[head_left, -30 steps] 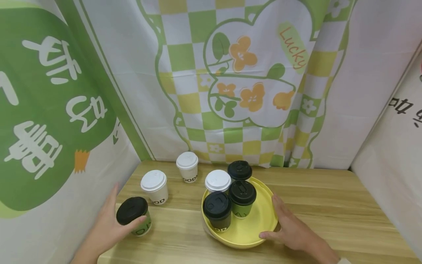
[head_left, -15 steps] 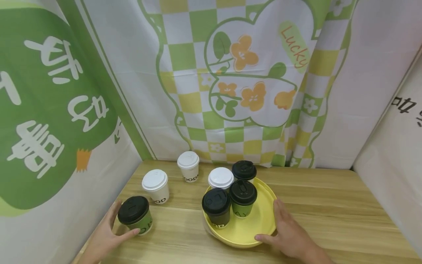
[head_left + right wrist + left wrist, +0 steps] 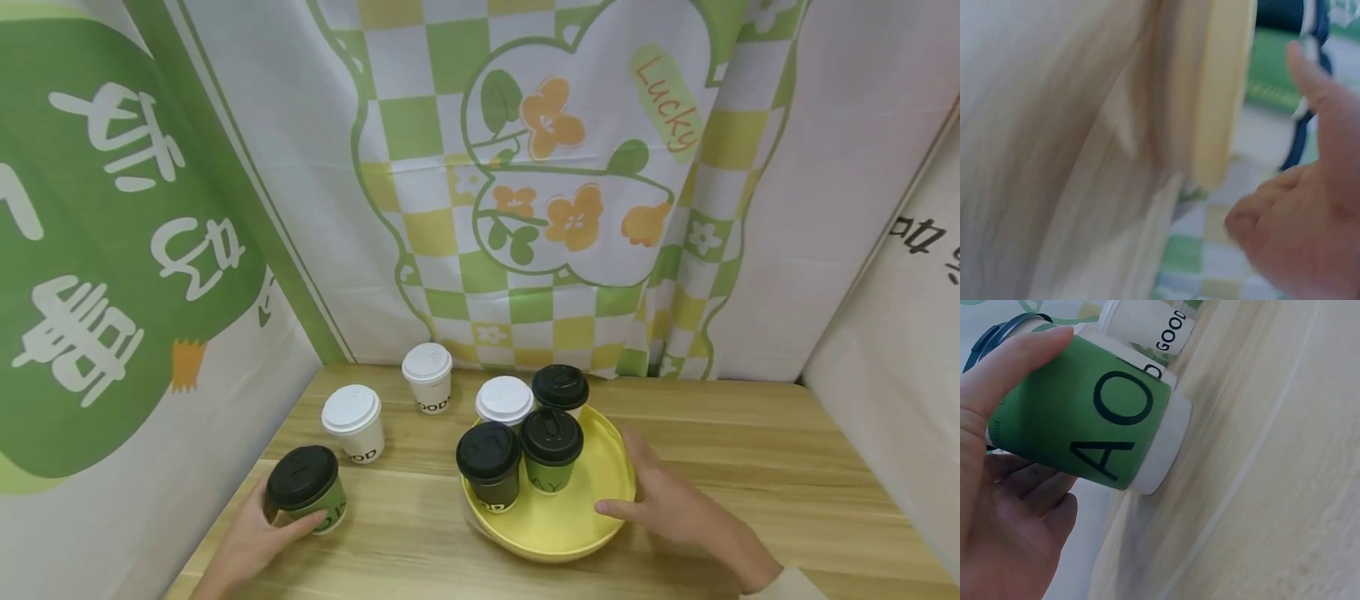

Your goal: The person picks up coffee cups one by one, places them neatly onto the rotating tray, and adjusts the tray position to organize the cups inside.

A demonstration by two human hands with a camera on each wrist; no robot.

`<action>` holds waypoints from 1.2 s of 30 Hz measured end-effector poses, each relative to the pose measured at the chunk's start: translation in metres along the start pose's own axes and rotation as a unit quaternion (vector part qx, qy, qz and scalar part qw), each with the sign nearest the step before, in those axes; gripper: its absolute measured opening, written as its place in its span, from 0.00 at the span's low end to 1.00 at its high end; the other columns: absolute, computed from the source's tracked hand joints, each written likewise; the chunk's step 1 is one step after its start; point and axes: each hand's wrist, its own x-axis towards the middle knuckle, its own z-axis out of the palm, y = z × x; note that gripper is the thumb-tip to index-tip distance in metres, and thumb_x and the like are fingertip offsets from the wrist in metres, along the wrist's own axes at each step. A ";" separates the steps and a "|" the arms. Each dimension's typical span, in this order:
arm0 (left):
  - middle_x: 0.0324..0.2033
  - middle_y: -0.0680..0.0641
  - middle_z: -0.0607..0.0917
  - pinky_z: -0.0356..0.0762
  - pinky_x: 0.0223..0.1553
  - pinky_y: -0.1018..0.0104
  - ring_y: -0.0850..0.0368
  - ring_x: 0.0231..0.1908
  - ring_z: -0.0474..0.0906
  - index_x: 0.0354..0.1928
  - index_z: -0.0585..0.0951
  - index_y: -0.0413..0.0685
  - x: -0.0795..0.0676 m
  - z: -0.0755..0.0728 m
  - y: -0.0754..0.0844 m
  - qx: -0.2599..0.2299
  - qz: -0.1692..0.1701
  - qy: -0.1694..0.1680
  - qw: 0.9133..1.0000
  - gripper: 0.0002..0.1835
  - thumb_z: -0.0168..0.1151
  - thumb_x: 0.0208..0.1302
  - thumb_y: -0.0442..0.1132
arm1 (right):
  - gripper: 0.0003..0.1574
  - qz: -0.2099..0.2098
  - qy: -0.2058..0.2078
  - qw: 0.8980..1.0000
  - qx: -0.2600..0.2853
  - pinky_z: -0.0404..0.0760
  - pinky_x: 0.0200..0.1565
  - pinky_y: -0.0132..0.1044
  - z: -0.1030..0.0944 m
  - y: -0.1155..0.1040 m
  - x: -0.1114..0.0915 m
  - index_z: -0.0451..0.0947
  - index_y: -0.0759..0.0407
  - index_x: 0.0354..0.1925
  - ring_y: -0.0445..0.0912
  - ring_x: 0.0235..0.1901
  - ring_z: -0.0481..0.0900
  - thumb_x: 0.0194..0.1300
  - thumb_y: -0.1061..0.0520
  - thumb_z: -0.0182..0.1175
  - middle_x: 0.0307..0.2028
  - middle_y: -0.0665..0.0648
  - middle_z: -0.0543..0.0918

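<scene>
At the table's left, my left hand holds a green paper cup with a black lid, thumb on its near side and fingers curled round the other. The cup stands upright; in the left wrist view the thumb lies across its green sleeve. My right hand is at the right rim of a round yellow tray, fingers extended outside it and thumb over it. In the right wrist view the hand appears apart from the rim. On the tray stand a dark grey cup, a green cup and a white-lidded cup.
A black-lidded cup stands at the tray's back, its base hidden. Two white cups stand left of the tray, the nearer white cup just behind the held one and the farther white cup near the back curtain.
My left hand has closed in round the green cup. The tray has turned slightly clockwise, carrying its cups. My right hand gripped the rim, then moved slightly right with its fingers spread.
</scene>
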 end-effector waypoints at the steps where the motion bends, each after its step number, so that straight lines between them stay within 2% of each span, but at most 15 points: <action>1: 0.70 0.36 0.75 0.67 0.58 0.89 0.91 0.56 0.65 0.79 0.61 0.38 0.001 0.001 0.000 -0.004 -0.002 0.001 1.000 0.48 0.78 0.63 0.39 | 0.76 -0.003 -0.006 1.000 0.008 0.66 0.74 0.70 -0.001 0.006 0.005 0.36 0.59 0.86 0.72 0.76 0.63 0.63 0.30 0.72 0.82 0.75 0.52; 4: 0.66 0.54 0.78 0.71 0.57 0.85 0.87 0.56 0.70 0.78 0.63 0.41 0.002 0.003 0.000 -0.006 -0.004 0.009 1.000 0.46 0.78 0.63 0.39 | 0.76 -0.012 -0.016 1.000 0.017 0.59 0.76 0.71 -0.004 0.021 0.016 0.39 0.63 0.85 0.73 0.79 0.56 0.62 0.32 0.73 0.82 0.75 0.51; 7: 0.58 0.72 0.76 0.72 0.58 0.83 0.85 0.56 0.72 0.77 0.65 0.42 0.003 0.007 0.000 -0.006 -0.001 0.017 1.000 0.46 0.79 0.62 0.39 | 0.77 -0.017 -0.019 1.000 0.001 0.58 0.76 0.71 -0.005 0.032 0.021 0.41 0.67 0.84 0.74 0.79 0.55 0.61 0.32 0.75 0.82 0.76 0.50; 10: 0.54 0.78 0.76 0.73 0.58 0.83 0.83 0.55 0.74 0.76 0.66 0.41 0.004 0.010 0.000 -0.015 0.001 0.022 1.000 0.45 0.79 0.61 0.38 | 0.79 -0.018 -0.024 1.000 -0.007 0.58 0.77 0.70 -0.006 0.038 0.023 0.42 0.69 0.84 0.74 0.79 0.54 0.58 0.31 0.76 0.82 0.76 0.50; 16: 0.53 0.77 0.78 0.75 0.57 0.83 0.82 0.55 0.76 0.75 0.67 0.39 0.004 0.011 0.001 -0.033 -0.001 0.027 0.999 0.43 0.79 0.61 0.36 | 0.84 -0.025 -0.037 0.999 -0.015 0.57 0.78 0.65 -0.003 0.039 0.023 0.43 0.64 0.85 0.71 0.80 0.56 0.52 0.27 0.77 0.82 0.73 0.51; 23: 0.52 0.78 0.78 0.76 0.56 0.82 0.82 0.54 0.76 0.75 0.67 0.39 0.003 0.011 0.004 -0.044 -0.020 0.027 0.998 0.43 0.79 0.61 0.37 | 0.86 -0.021 -0.031 0.999 -0.025 0.59 0.78 0.63 0.003 0.037 0.019 0.38 0.57 0.86 0.69 0.80 0.58 0.51 0.24 0.76 0.84 0.69 0.49; 25: 0.53 0.74 0.79 0.76 0.56 0.82 0.82 0.53 0.76 0.75 0.67 0.39 0.003 0.011 0.005 -0.041 -0.025 0.028 0.998 0.44 0.79 0.61 0.37 | 0.86 -0.021 -0.025 0.999 -0.025 0.61 0.77 0.64 0.005 0.036 0.017 0.37 0.55 0.87 0.69 0.79 0.59 0.52 0.24 0.76 0.84 0.68 0.49; 27: 0.59 0.62 0.82 0.76 0.56 0.82 0.83 0.53 0.75 0.76 0.67 0.39 0.002 0.011 0.006 -0.032 -0.031 0.028 0.999 0.44 0.79 0.61 0.38 | 0.86 -0.018 -0.018 0.999 -0.023 0.62 0.77 0.63 0.008 0.034 0.014 0.36 0.53 0.87 0.69 0.78 0.61 0.52 0.24 0.76 0.84 0.68 0.49; 29: 0.64 0.50 0.82 0.76 0.56 0.83 0.85 0.53 0.74 0.76 0.66 0.40 0.002 0.011 0.007 -0.025 -0.039 0.028 0.999 0.45 0.79 0.61 0.39 | 0.86 -0.019 -0.007 0.999 -0.025 0.65 0.76 0.64 0.011 0.031 0.012 0.37 0.54 0.87 0.70 0.77 0.64 0.52 0.24 0.76 0.84 0.69 0.50; 32: 0.66 0.44 0.81 0.76 0.56 0.83 0.85 0.53 0.74 0.77 0.66 0.40 0.001 0.011 0.007 -0.018 -0.044 0.029 0.998 0.45 0.79 0.62 0.40 | 0.86 -0.013 0.011 0.999 -0.030 0.65 0.75 0.66 0.016 0.025 0.006 0.38 0.61 0.86 0.72 0.76 0.63 0.52 0.24 0.76 0.83 0.73 0.50; 36: 0.64 0.46 0.81 0.76 0.55 0.82 0.85 0.52 0.74 0.76 0.67 0.42 0.001 0.011 0.007 -0.012 -0.049 0.032 0.998 0.44 0.80 0.61 0.40 | 0.85 0.007 0.019 0.999 -0.032 0.59 0.77 0.68 0.021 0.012 -0.002 0.40 0.71 0.83 0.74 0.79 0.54 0.55 0.25 0.75 0.82 0.77 0.46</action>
